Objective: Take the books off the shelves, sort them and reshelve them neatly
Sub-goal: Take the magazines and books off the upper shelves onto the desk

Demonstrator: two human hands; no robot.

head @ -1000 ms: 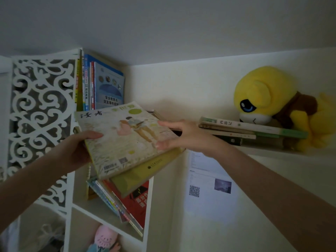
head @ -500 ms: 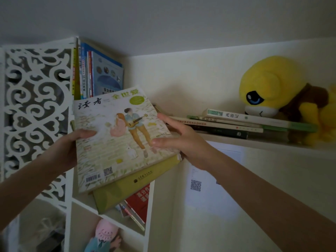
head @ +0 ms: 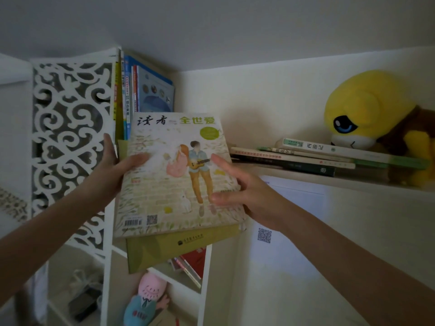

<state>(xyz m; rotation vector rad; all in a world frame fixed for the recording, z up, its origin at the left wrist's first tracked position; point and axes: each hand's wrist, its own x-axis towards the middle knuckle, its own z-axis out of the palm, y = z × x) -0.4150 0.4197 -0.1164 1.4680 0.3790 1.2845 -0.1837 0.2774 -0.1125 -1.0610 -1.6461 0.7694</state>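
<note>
So, left hand: gripped left edge of pale illustrated paper magazine
Right hand: pinched its right edge
Underneath: flat olive-yellow book

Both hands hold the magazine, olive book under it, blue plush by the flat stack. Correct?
No. Head view: the plush is yellow, not blue. Left hand and right hand hold the magazine, olive book under it, plush by the flat stack.

The light is dim, grey and even, leaving colours muted. The magazine throws a soft shadow on the pale wall to its right. Straight edges bow toward the corners, where detail softens.
</note>
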